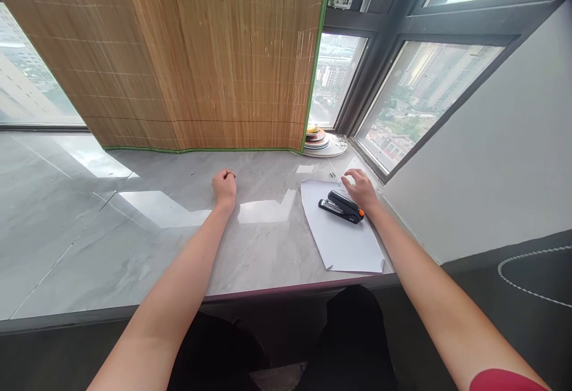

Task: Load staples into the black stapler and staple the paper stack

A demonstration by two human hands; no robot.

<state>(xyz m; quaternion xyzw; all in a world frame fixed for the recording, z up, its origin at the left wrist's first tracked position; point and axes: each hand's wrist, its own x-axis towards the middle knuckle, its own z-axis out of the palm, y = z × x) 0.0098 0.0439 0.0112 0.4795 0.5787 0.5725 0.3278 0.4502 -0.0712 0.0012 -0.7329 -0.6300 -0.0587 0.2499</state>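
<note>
My left hand rests on the grey marble sill as a loose fist, with nothing visible in it. On the right, my right hand hovers by the top right corner of the white paper, its fingers curved and apart, holding nothing that shows. A black stapler with an orange part at its end lies on the paper, just below and left of that hand. Small metal staple pieces sit on the sill beyond the paper's top edge.
A bamboo blind with green edging hangs down to the back of the sill. Stacked plates stand in the corner by the windows. A white wall rises at the right, and a white cord hangs near it.
</note>
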